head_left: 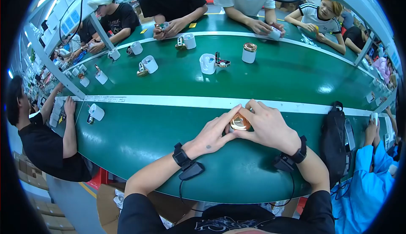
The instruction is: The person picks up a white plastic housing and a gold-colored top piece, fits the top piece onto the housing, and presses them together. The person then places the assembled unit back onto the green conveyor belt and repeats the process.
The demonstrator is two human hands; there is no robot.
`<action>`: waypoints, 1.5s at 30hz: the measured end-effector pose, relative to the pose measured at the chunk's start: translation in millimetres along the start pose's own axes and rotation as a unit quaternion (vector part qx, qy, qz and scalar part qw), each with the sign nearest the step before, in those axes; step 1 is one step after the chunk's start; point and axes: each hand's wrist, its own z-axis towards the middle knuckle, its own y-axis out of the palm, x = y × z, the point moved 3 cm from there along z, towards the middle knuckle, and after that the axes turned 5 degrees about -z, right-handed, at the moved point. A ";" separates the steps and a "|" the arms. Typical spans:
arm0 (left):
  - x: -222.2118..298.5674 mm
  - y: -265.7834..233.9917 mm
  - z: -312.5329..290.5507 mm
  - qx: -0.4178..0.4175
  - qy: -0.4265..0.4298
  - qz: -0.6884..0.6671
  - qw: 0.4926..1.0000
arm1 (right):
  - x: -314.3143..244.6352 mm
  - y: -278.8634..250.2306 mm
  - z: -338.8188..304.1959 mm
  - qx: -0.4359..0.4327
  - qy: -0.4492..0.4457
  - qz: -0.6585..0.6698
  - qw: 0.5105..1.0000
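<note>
Green bench (127, 149) filled most of the view, crossed by a white strip (203, 102), with people (243, 1) at work along its far side. I observed both bare hands meeting near the middle, just on the near side of that strip. Left grip (211, 134) and right grip (272, 126) were clamped together on a small gold-topped container (240, 123), fingers framing its shiny top; its lower body was largely hidden, and I could not tell whether it touched the bench. A black wristband (181, 156) was noted on the left wrist. I recorded a black bag (333, 143) to the right and, beyond the strip, an upright gold-lidded canister (249, 53) near an open white canister (207, 63).
</note>
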 end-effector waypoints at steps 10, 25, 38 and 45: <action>-5.2 7.3 6.5 0.122 -0.209 -0.447 0.861 | 2.3 44.9 17.5 0.324 -0.131 0.276 0.895; -14.4 58.7 105.8 0.318 -0.171 -0.128 0.924 | 84.7 64.2 50.2 0.366 0.021 0.431 0.824; 14.4 87.4 172.0 0.347 -0.107 0.026 0.931 | 151.2 50.3 25.2 0.399 0.076 0.415 0.814; -10.5 78.1 193.4 0.322 -0.031 -0.010 0.946 | 174.8 39.7 38.2 0.330 0.068 0.416 0.845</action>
